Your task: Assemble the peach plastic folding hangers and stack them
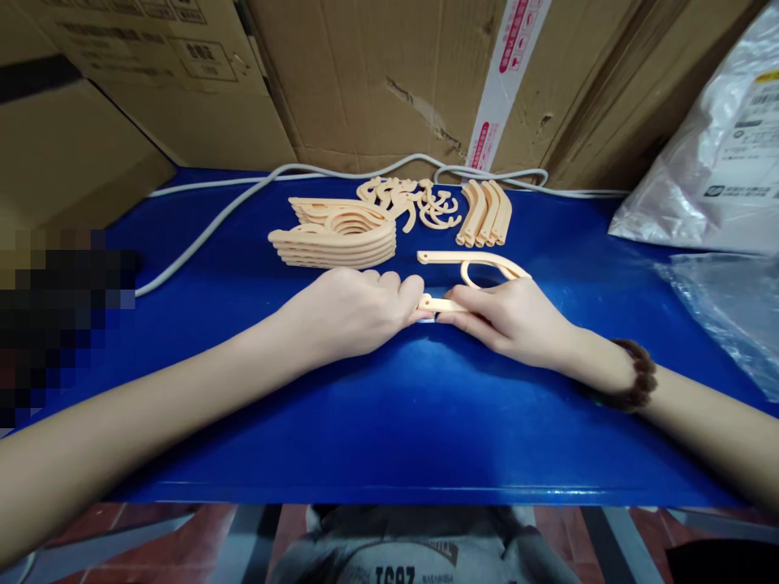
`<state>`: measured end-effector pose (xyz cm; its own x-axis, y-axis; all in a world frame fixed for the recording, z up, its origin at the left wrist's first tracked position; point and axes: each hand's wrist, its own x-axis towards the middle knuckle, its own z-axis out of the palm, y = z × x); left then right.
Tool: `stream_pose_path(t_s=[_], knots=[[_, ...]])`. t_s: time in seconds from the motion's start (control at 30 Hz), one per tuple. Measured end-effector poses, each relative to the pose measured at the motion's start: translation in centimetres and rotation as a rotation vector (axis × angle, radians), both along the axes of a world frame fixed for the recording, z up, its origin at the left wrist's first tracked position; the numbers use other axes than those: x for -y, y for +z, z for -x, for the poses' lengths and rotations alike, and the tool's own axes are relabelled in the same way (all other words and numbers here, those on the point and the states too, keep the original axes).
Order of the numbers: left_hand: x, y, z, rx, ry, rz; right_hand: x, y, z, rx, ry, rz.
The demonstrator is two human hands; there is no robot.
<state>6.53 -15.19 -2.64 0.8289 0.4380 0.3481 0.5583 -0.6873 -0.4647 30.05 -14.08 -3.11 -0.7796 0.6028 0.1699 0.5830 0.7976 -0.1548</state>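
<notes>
- Two hands, both mine, meet near the middle of the blue table (389, 430), with a cream plastic piece (447, 305) between them.
- My right hand (520, 316) pinches its near arm between thumb and fingers; the looped part and a longer arm reach out beyond my knuckles.
- My left hand (359, 312) is curled into a fist, thumb and forefinger pressed together on the near arm's end. Whether a smaller part is tucked inside that fist, I can't tell.
- Done, as I judge it: the stack of looped pieces (337, 247), nested neatly beyond my left hand, each seemingly complete.
- Not done, by the look of it: the piece I'm holding, apart from that stack.
- Left over: a loose heap of small hooks (405, 199) behind, and just right of them a row of curved arms (488, 217), joined to nothing I can see.
- So I'd call it partway, with more stacked than loose.
</notes>
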Motion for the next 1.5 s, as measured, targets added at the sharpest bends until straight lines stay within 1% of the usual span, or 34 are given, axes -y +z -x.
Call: stream_pose_path(t_s=[0.17,0.3,0.47,0.7,0.87,1.1,1.3,1.5], knots=[[0.5,0.4,-0.1,-0.042,-0.012,-0.097,-0.4,0.3,0.1,-0.066,0.021,0.152],[0.8,0.6,-0.2,-0.057,-0.012,-0.167,-0.6,0.5,0.0,-0.076,0.054,0.178],[0.7,0.6,-0.2,-0.025,-0.051,-0.17,-0.5,0.4,-0.2,-0.032,0.071,0.105],[0.3,0.5,0.1,0.008,-0.099,-0.114,0.1,0.1,-0.1,0.025,0.056,-0.148],[0.2,0.5,0.1,0.023,-0.102,-0.096,0.5,-0.1,0.1,0.037,0.034,-0.248],[0.2,0.4,0.1,0.037,-0.095,-0.089,0.7,-0.2,0.1,0.057,0.019,-0.267],[0.1,0.2,0.1,0.053,-0.099,-0.06,0.7,-0.1,0.2,0.088,-0.003,-0.25],[0.1,0.1,0.2,0.061,-0.107,-0.012,0.7,-0.1,0.2,0.084,0.008,-0.243]])
